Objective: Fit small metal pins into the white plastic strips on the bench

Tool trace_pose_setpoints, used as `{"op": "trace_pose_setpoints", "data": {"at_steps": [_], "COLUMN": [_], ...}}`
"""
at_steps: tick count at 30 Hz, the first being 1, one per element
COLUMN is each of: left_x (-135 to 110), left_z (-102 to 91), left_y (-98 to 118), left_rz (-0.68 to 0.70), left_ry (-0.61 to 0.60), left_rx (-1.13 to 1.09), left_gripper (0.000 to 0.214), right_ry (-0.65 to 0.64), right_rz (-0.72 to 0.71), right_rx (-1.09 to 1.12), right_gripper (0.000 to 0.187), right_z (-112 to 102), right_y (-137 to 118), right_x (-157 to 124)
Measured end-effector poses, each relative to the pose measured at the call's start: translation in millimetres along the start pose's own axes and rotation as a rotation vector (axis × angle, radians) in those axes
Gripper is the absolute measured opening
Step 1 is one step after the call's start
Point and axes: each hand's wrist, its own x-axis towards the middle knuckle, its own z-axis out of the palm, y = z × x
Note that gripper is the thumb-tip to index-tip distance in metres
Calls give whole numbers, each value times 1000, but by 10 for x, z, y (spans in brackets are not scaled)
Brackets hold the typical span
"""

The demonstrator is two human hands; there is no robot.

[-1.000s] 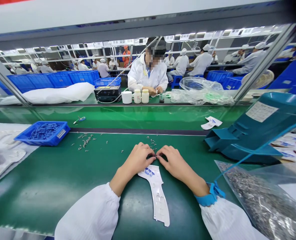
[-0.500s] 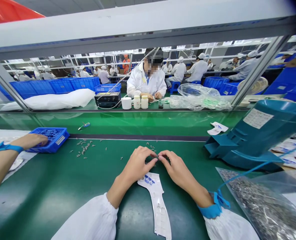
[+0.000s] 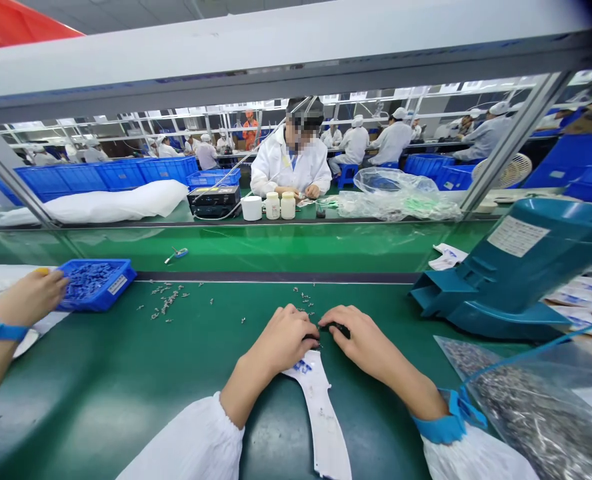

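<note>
My left hand (image 3: 282, 342) and my right hand (image 3: 362, 341) rest on the green belt (image 3: 126, 373), fingertips together. Both are closed in a pinch around a small dark part (image 3: 337, 327) that I cannot make out well. Under them lies a long white printed pouch (image 3: 323, 417) that runs toward me. Several tiny metal pieces (image 3: 305, 298) lie scattered just beyond my fingers. A blue wrist strap (image 3: 446, 420) with a blue cord sits on my right wrist.
A co-worker's hand (image 3: 29, 298) with a blue strap reaches in at left beside a blue tray (image 3: 97, 285) of blue parts. A teal machine (image 3: 516, 270) stands at right, a clear bag of metal parts (image 3: 536, 413) at lower right. More metal pieces (image 3: 169, 298) lie scattered left of centre.
My hands have drawn slightly toward me and closed tighter on the dark part. The co-worker's hand reached into the blue tray, then pulled back out to the left.
</note>
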Motion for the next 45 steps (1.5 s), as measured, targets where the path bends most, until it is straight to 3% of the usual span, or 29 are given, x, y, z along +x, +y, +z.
{"op": "trace_pose_setpoints", "data": {"at_steps": [5,9,13,17,22,25,29,32,34,37,45], "left_x": [11,-62,-237,-525,-779,-648,-223,24,95,110,100], "left_z": [8,-114,-262,-265,-192,-206,-180,-84,-19,36,54], "left_y": [7,-20,20,139,236,226,217,244,264,259,206], "left_rz": [10,-45,-16,-21,-49,-40,-106,-219,-278,-286,-257], "left_ry": [-11,51,29,-7,126,203,291,317,335,357,366], "left_rx": [28,-14,-150,-237,-319,-333,-322,-492,-636,-737,-737], "left_gripper": [15,15,14,15,17,18,15,15,14,15,20], "right_ry": [-114,-167,-99,-31,-14,45,63,100,112,133,352], "right_rz": [45,16,31,89,115,127,182,212,230,211,18], "right_rx": [-25,-63,-89,-116,-73,48,409,673,735,634,124], "right_gripper": [16,16,22,19,13,17,24,32,35,31,13], "right_z": [-35,-23,-94,-139,-95,-135,-179,-141,-106,-82,-65], "right_y": [-79,-99,11,208,278,173,19,-21,-24,-34,-127], "right_x": [-44,-61,-57,-77,-77,-51,-20,-7,-4,-7,-45]}}
